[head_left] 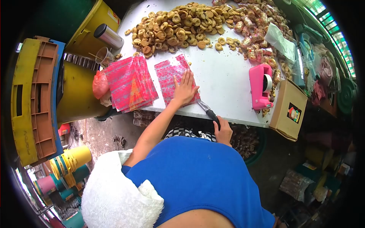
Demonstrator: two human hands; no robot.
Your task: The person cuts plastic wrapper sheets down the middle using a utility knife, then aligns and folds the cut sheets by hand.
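Left hand [185,89] lies spread on the pink sheet [169,77] near the table [228,83] edge, right hand [223,131] grips the knife [207,110], blade at sheet's corner; firm palm, fingers clear of blade, seems best.

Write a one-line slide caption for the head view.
Left hand spread on pink film, right hand holding a black-handled tool at its edge, snacks heaped beyond.

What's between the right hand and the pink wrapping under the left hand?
In the head view: a knife, its handle in the right hand, blade reaching the pink wrapping.
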